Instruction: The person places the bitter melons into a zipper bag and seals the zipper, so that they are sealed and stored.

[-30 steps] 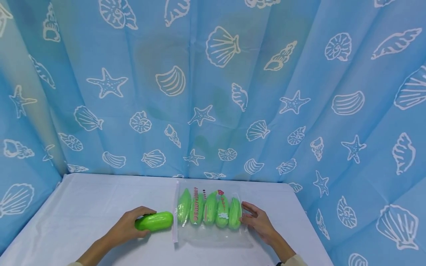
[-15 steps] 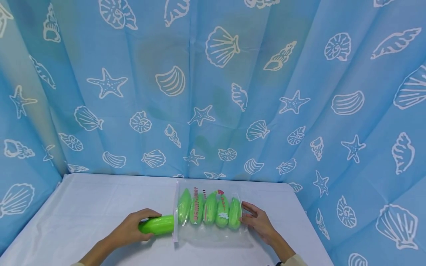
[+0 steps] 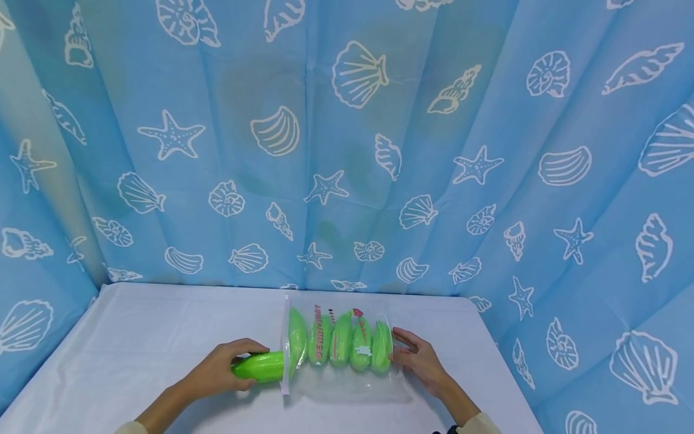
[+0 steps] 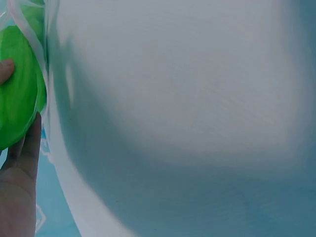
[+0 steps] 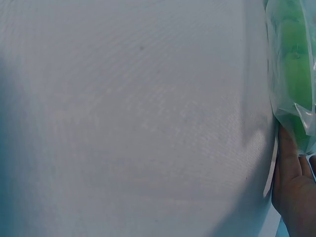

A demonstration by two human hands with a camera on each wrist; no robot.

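My left hand [image 3: 219, 369] grips the rear end of a bright green, ribbed gourd [image 3: 261, 366], thumb on one side and fingers on the other. Its front end lies at the mouth of a clear zip bag [image 3: 352, 389], overlapping the bag's white-edged opening. Inside the bag, several green gourds stand side by side, the leftmost gourd [image 3: 297, 337] close to the held one. At the bag's right end, my right hand [image 3: 423, 364] holds the edge beside the last gourd [image 3: 382, 348]. In the left wrist view the gourd [image 4: 17, 94] shows lengthwise ridges.
The bag lies flat on a white cloth-covered table [image 3: 162, 325], with red printing on its upper side. Behind and beside the table hangs a blue curtain [image 3: 336, 144] with white shells and starfish.
My left hand has moved right, bringing the held gourd's front end to the bag's mouth and up against the leftmost gourd. My right hand has stayed at the bag's right end.
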